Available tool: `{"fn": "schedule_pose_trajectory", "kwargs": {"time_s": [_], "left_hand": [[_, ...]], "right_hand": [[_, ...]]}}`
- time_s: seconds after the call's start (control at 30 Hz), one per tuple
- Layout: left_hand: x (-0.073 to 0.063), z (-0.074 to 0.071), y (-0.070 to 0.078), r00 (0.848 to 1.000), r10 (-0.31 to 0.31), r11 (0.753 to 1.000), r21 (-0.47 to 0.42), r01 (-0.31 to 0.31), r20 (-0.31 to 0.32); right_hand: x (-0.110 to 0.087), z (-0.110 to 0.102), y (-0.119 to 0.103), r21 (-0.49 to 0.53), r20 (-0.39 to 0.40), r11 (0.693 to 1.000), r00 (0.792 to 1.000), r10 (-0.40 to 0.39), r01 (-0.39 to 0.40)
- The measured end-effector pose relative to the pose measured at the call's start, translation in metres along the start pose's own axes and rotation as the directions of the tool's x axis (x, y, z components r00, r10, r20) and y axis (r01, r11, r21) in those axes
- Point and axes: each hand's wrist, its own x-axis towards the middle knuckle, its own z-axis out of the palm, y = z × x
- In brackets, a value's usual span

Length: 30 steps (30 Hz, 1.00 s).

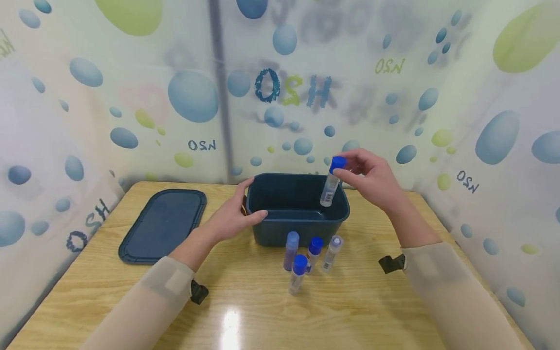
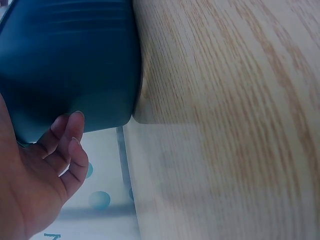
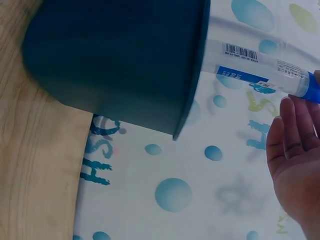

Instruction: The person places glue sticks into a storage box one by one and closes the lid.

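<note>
Dark blue plastic forms the bin (image 1: 271,234), which stands mouth-up towards the far edge of the worktop (image 1: 363,306), so its opening faces the hands. The left hand (image 1: 227,219) holds its left end in a wide spread, thumb at the near rim and index finger reaching towards the far corner — a hold that probably keeps the bin from sliding. The right hand (image 1: 369,177) pinches the clear tube (image 1: 330,190) by its blue cap, leaving the body hanging free, tilted, with its lower end just inside the right part of the mouth; gripping so high seems meant to keep the fingers clear of the rim. Just on the near side of the bin stand a frosted-capped tube (image 1: 291,252), a blue-capped tube (image 1: 314,253), a pale-topped tube (image 1: 333,253) and, nearest, the front tube (image 1: 296,278) — grouped, it seems, for easy reach. Off to the left, the lid (image 1: 162,223) lies flat and apart, which leaves the mouth uncovered.
</note>
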Motion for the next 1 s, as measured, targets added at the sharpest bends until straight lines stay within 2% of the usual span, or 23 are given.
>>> {"fn": "schedule_pose_trajectory", "kwargs": {"time_s": [0.17,0.33,0.63,1.0], "left_hand": [[0.000,0.000,-0.001,1.000,-0.003,1.000,0.003,0.003,-0.002],[0.000,0.001,-0.001,1.000,-0.003,1.000,0.000,0.003,-0.002],[0.000,0.001,0.001,1.000,-0.001,1.000,0.004,0.001,0.002],[0.000,0.000,0.000,1.000,-0.008,1.000,-0.001,0.008,0.005]], "right_hand": [[0.017,0.011,0.011,-0.006,0.044,0.998,0.997,0.062,-0.062],[0.031,0.021,0.022,-0.004,0.120,0.996,0.989,0.090,-0.090],[0.050,0.040,0.041,-0.031,0.247,0.997,0.966,0.076,-0.070],[0.065,0.054,0.042,-0.071,0.359,0.997,0.932,0.056,-0.033]]}}
